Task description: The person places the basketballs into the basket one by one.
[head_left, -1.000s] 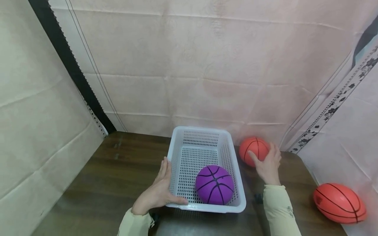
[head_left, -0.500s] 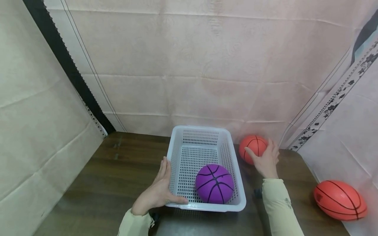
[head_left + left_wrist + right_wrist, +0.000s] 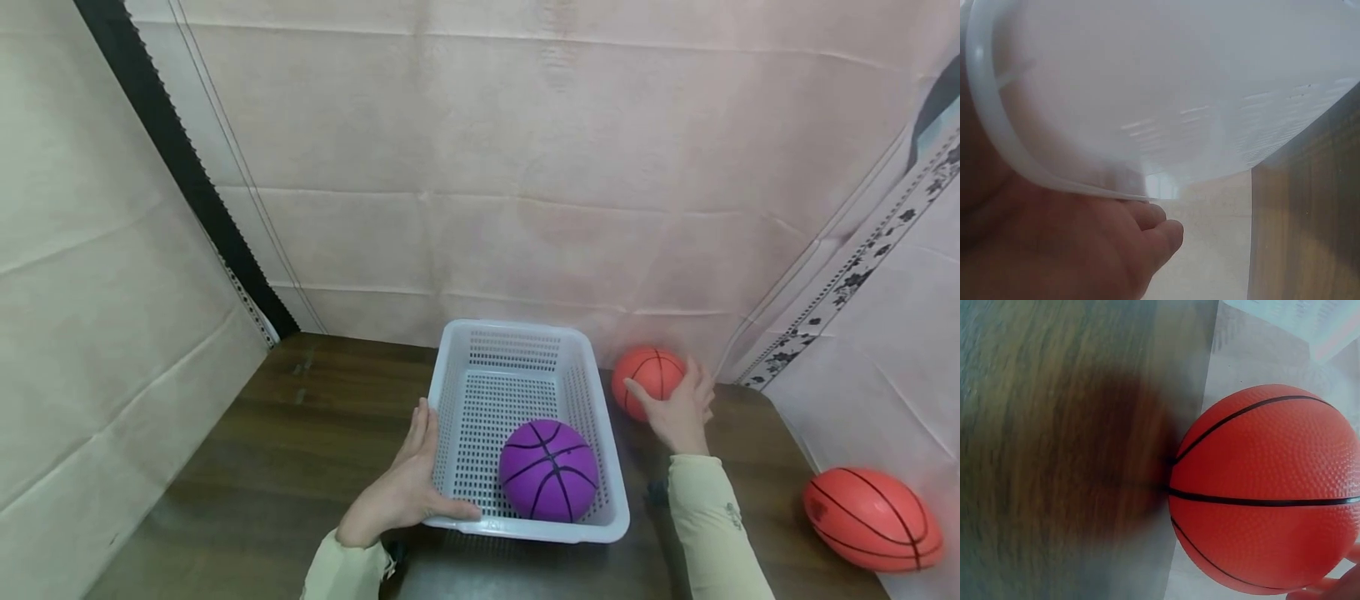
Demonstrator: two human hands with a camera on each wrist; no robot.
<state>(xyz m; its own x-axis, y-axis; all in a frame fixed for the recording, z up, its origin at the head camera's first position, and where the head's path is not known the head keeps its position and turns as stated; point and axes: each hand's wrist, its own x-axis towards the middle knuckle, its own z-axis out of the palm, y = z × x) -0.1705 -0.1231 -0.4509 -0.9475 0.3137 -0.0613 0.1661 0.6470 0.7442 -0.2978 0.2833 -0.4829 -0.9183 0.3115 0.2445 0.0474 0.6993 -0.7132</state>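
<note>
In the head view a white perforated plastic basket (image 3: 450, 375) sits on the dark wooden table. Inside it, toward the near right corner, lies a purple ball (image 3: 549, 471) with black lines. My left hand (image 3: 393, 496) holds the basket's near left corner, thumb over the near rim and fingers along the left side. To the right of the basket, my right hand (image 3: 681, 412) grips a small orange-red basketball (image 3: 651, 375), thumb on its near side and fingers on its right. That basketball (image 3: 1266, 487) fills much of the right wrist view, fingertips at its lower right edge.
Another orange-red basketball (image 3: 873, 518) rests at the table's right edge against the cloth. Pale cloth walls (image 3: 525, 167) enclose the table (image 3: 262, 492) at the back and both sides. The back cloth stands right behind the basket and the gripped ball.
The whole head view shifts slightly. Both hands, the basket and the balls keep nearly the same places; the right thumb sits a little higher on the basketball than a second ago.
</note>
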